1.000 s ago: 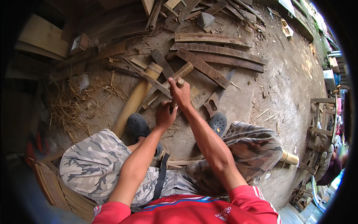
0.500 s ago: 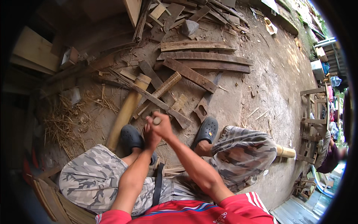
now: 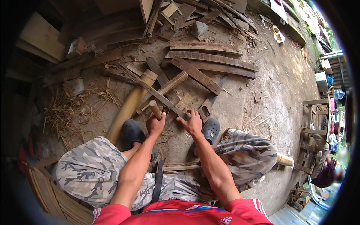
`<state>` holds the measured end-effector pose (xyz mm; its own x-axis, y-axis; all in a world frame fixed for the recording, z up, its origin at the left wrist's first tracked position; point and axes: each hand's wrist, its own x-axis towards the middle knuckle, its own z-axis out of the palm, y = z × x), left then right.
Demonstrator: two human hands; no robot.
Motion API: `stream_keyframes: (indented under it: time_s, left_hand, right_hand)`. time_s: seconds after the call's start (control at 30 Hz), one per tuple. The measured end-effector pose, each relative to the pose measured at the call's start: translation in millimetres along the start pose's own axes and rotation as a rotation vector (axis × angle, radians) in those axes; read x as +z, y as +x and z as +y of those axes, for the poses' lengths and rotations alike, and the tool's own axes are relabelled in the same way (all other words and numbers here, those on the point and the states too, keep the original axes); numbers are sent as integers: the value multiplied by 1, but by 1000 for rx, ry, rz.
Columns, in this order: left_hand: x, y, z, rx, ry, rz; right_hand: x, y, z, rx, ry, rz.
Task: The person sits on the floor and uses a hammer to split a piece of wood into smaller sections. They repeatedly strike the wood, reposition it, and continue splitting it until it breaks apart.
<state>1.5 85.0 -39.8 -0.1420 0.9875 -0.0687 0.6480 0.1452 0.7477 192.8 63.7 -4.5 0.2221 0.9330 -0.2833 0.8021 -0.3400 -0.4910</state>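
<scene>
My left hand (image 3: pixel 155 123) is closed round a wooden tool handle (image 3: pixel 154 107), whose rounded end points up; the rest of the tool is hidden by the hand. To its right, my right hand (image 3: pixel 192 122) grips the near end of a long wooden strip (image 3: pixel 161 97), thumb on one side and fingers on the other. The strip slants away to the far left, crossing over a thick bamboo pole (image 3: pixel 129 101) and a notched wooden piece (image 3: pixel 168 88). A handsaw (image 3: pixel 206 108) lies just beyond my right hand, partly under a dark board (image 3: pixel 197 75).
Several curved boards (image 3: pixel 210 57) lie farther out, with a grey stone (image 3: pixel 199 29) and a scrap-wood heap behind. Straw (image 3: pixel 63 120) is spread at the left. My clogs (image 3: pixel 133 132) flank the work. At the right are a wooden rack (image 3: pixel 315 116) and another person's dark sleeve (image 3: pixel 324 176).
My hands were together on the handle and have parted. The left now holds the handle alone; the right has moved right and taken hold of the wooden strip's near end. The view has shifted slightly.
</scene>
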Motion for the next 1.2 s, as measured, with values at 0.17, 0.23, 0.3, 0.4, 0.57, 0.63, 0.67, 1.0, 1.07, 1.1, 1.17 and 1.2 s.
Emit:
stream_keyframes:
  time_s: [0.17,0.23,0.3,0.4,0.57,0.63,0.67,1.0,1.07,1.1,1.17,1.2]
  left_hand:
    - [-5,4,5,17,-57,41]
    - [-4,10,7,32,-36,32]
    - [-4,13,10,42,15,-11]
    - [-5,12,17,79,30,-29]
    - [-2,19,25,80,110,-111]
    - [-5,23,37,35,140,-176]
    - [-6,28,42,5,163,-224]
    - [-26,95,97,103,495,-674]
    - [-22,96,94,120,521,-718]
    - [-21,96,95,129,534,-740]
    - [-19,91,95,94,477,-665]
    - [-17,87,97,78,448,-633]
  right_hand:
    - [30,-4,16,-143,37,101]
    - [32,-4,20,-184,76,106]
    - [32,-5,19,-158,103,106]
    - [27,-11,14,-95,84,92]
    - [28,-13,13,-23,97,81]
    - [28,-13,12,-10,96,81]
    - [27,-14,13,-4,91,72]
    - [37,-22,10,39,244,9]
    - [37,-25,8,38,255,11]
    - [38,-26,8,29,264,14]
    - [37,-27,8,14,285,19]
    - [38,-27,9,13,295,23]
